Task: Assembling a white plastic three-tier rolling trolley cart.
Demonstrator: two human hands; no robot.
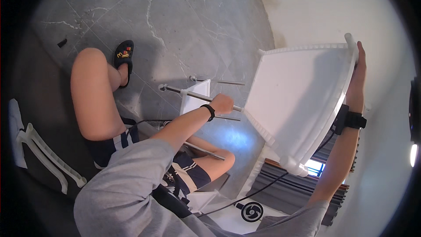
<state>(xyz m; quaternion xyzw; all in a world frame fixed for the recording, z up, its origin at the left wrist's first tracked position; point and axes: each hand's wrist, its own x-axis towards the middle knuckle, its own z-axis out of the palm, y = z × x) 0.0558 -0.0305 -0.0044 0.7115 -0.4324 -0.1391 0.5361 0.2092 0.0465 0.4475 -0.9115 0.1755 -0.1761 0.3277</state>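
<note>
A white plastic shelf panel (pixel 298 92) with a raised rim stands tilted at the right, joined to metal tubes. My left hand (pixel 222 104) is closed around one metal tube (pixel 195 95), close to where it meets the panel. My right hand (pixel 359 72) lies along the panel's far right edge, fingers stretched out and palm against the rim. A smaller white shelf piece (pixel 196 98) sits on the tubes left of my left hand. Round feet or wheels (pixel 163 87) end the tubes at the left. Another metal tube (pixel 206 150) crosses near my knee.
White curved plastic parts (pixel 50 158) lie at the left on a dark surface. A small black scrap (pixel 62 43) is on the grey marbled floor (pixel 184 22). A black cable (pixel 254 192), a white wall (pixel 315 8), a grey curtain (pixel 285 188) and a round black fan-like object (pixel 252 212) are nearby.
</note>
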